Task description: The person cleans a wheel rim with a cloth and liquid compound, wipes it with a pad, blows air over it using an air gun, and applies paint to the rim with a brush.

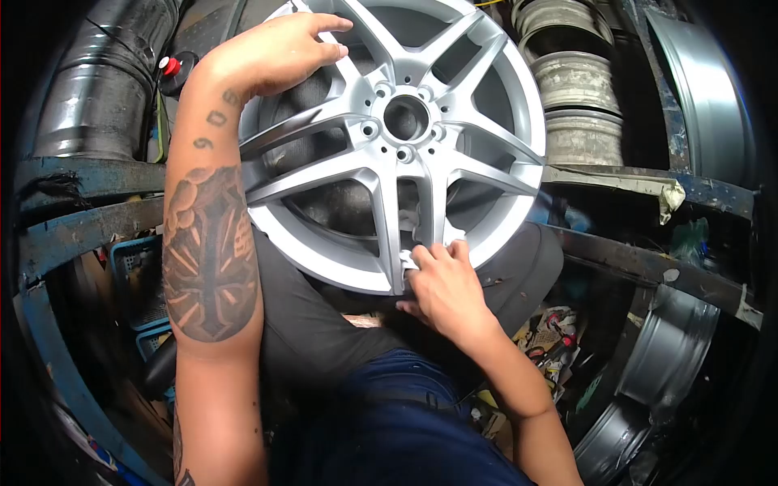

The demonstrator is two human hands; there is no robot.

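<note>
A silver alloy wheel rim (390,165) with paired spokes lies face up in front of me, over my lap. My left hand (279,55) rests on its upper left part, two fingers stretched out across a spoke; the other fingers are hidden. At the bottom of the rim, my right hand (444,287) is closed on a crumpled white cloth (408,260), pressed to the lower spokes by the outer edge. Part of the cloth shows between the spokes and beside the knuckles. The thumb side of this hand is partly hidden below the rim.
Steel rims (577,81) stand stacked at the back right, and a dark metal drum shape (101,89) at the back left. Blue metal bars (89,215) run on both sides. A red-capped bottle (172,69) is by my left forearm. More rims (668,344) lie lower right, near litter.
</note>
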